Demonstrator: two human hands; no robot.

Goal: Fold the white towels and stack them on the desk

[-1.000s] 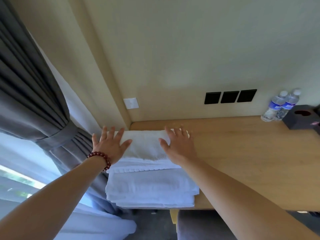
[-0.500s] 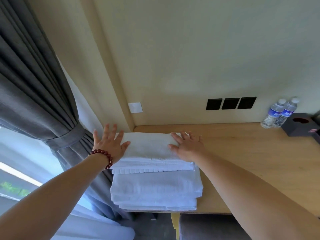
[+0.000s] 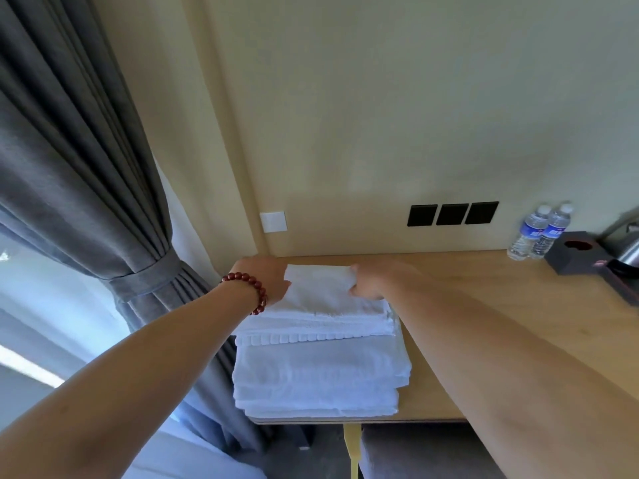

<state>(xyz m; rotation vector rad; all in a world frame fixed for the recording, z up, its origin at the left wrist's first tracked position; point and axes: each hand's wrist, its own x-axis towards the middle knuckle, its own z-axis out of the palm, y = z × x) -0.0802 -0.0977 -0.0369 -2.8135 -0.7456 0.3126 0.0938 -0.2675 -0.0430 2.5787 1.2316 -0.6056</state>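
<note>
Far left: grey curtain (image 3: 79, 174), gathered by a matching tie-back (image 3: 145, 276), bright window beside it.

Left of centre: left hand (image 3: 266, 280), dark red bead bracelet (image 3: 250, 292) on the wrist, placed at the left end of the top towel (image 3: 328, 299); fingers reach over the far side and are hidden, so grip cannot be told.

Above, on the wall: small white switch plate (image 3: 273, 221).

Centre: stack of folded white towels (image 3: 321, 371) on the left end of the wooden surface (image 3: 501, 305), near front edge level with the surface's front edge, far end close to the wall corner. Top towel smaller, lying on the far part of the stack; ribbed border band (image 3: 311, 337) visible under it.

Right of centre: right hand (image 3: 370, 283) at the right end of the top towel, thumb and fingers closed round that end of the cloth.

On the wall, further right: three black square plates (image 3: 452, 214) in a row.

Far right, at the back of the surface: two clear water bottles (image 3: 539, 231) with blue labels, upright, touching; just beside them a dark box (image 3: 581, 255) with an opening on top; metal kettle (image 3: 627, 250), partly cut off by the frame edge.

Bottom edge: grey seat (image 3: 415, 451) below the surface.
</note>
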